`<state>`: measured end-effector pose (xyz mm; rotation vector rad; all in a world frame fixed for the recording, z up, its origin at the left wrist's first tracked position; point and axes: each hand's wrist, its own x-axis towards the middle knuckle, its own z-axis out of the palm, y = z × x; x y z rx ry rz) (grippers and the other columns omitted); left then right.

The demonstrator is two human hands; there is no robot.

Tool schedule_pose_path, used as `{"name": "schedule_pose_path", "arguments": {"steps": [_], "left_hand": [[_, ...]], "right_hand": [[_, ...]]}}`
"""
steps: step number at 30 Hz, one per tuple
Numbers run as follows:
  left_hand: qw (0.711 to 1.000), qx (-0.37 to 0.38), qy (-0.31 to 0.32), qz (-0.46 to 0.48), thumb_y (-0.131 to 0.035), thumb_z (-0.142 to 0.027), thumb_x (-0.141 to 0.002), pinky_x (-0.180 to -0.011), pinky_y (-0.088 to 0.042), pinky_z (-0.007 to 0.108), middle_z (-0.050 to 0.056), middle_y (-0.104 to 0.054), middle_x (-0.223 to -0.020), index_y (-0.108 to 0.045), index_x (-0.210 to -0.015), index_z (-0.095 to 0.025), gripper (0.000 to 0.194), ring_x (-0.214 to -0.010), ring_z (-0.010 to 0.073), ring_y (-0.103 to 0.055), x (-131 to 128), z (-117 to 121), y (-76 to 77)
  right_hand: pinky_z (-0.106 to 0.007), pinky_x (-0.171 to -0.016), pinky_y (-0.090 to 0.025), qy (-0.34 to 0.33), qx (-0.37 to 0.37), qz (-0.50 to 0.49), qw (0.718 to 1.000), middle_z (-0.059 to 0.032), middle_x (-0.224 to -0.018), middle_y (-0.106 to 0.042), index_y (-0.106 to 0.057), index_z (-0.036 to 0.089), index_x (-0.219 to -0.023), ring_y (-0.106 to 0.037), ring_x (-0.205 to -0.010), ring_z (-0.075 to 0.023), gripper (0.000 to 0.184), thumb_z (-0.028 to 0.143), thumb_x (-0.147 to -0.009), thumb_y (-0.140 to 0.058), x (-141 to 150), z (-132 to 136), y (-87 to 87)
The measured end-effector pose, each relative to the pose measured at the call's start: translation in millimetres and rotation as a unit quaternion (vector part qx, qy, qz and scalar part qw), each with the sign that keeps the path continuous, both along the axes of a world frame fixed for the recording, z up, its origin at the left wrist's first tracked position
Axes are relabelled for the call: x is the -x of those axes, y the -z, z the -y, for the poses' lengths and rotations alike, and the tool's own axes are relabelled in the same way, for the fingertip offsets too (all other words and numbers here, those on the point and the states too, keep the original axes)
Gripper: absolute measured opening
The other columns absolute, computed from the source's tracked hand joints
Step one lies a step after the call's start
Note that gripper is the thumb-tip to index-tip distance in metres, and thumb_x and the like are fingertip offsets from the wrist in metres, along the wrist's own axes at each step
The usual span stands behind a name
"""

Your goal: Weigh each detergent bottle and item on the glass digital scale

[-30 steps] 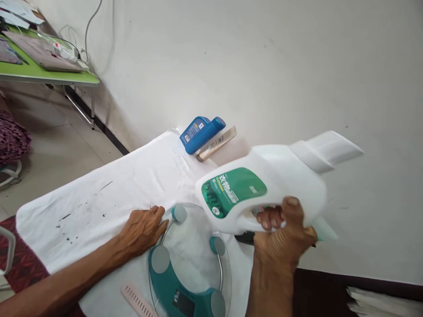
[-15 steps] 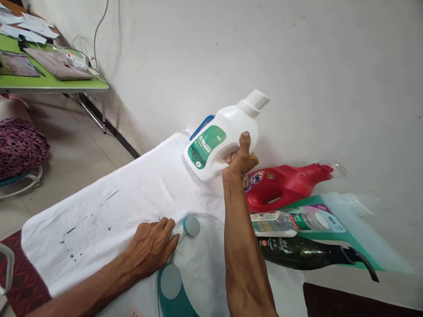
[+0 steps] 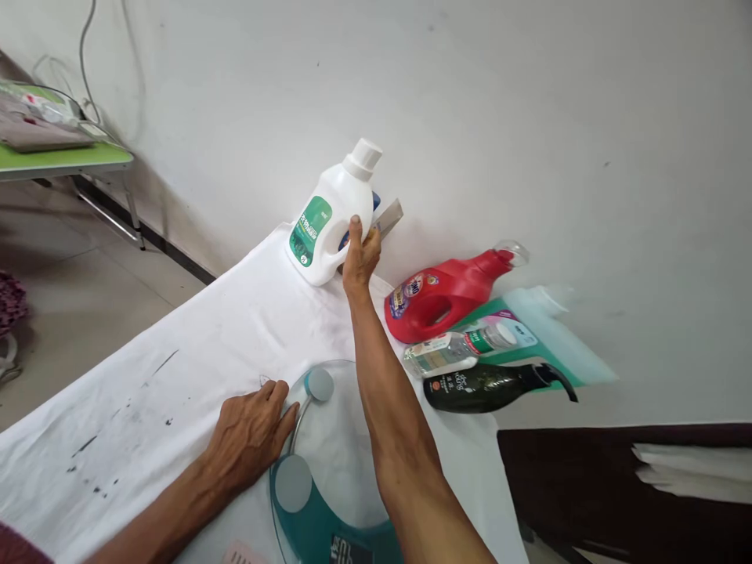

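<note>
A white laundry detergent bottle point(image 3: 342, 196) with a green label and white cap leans slightly at the far end of the cloth-covered table. My right hand point(image 3: 361, 254) is closed around its handle, thumb up; whether its base touches the cloth is hard to tell. My left hand point(image 3: 252, 427) lies on the white cloth with fingers curled under and thumb at the rim of a round glass scale point(image 3: 329, 501). Anything under those fingers is hidden. Behind the white bottle, a blue item point(image 3: 376, 200) and a greyish flat-ended item point(image 3: 388, 218) are partly covered.
Right of my forearm are a red detergent bottle point(image 3: 446, 294), a clear bottle point(image 3: 452, 350), a black pump bottle point(image 3: 493, 388) and a large pale green jug point(image 3: 552, 337). The wall point(image 3: 499, 117) rises behind. A green table point(image 3: 59, 160) stands at far left.
My right hand has carried the white bottle further away, toward the table's far end, beside the blue item. My left hand stays by the scale. The view has shifted right.
</note>
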<state>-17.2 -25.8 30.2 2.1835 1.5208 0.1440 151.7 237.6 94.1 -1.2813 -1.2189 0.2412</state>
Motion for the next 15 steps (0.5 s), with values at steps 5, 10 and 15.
{"name": "schedule_pose_path", "arguments": {"steps": [5,10,15], "left_hand": [[1.000,-0.011,0.001,0.007,-0.033,-0.036,-0.114,-0.064,-0.032,0.036,0.008,-0.074,-0.102,-0.059,-0.106,-0.020,0.032,-0.088,0.0289,-0.075,1,1,0.3],[1.000,-0.017,-0.005,-0.012,-0.032,-0.038,-0.114,-0.063,-0.028,0.035,0.008,-0.073,-0.101,-0.058,-0.106,-0.020,0.033,-0.087,0.0285,-0.074,2,1,-0.2],[1.000,-0.020,-0.006,-0.015,-0.033,-0.040,-0.114,-0.064,-0.028,0.035,0.007,-0.074,-0.104,-0.056,-0.106,-0.020,0.032,-0.089,0.0264,-0.073,3,0,-2.7]], "right_hand": [[-0.062,-0.121,-0.040,0.184,-0.078,0.156,0.967,-0.0175,-0.139,-0.055,-0.047,0.023,-0.127,-0.051,-0.137,-0.0330,0.060,0.062,-0.088,-0.071,-73,79,-10.2],[-0.067,-0.125,-0.033,0.323,-0.023,0.180,0.929,-0.0208,-0.143,-0.049,-0.042,0.022,-0.135,-0.047,-0.141,-0.0378,0.060,0.048,-0.089,-0.069,-138,127,-12.9],[-0.061,-0.127,-0.036,0.320,0.074,0.118,0.937,-0.0217,-0.149,-0.044,-0.039,0.017,-0.141,-0.043,-0.146,-0.0354,0.067,0.038,-0.087,-0.071,-133,121,-2.8]]}}
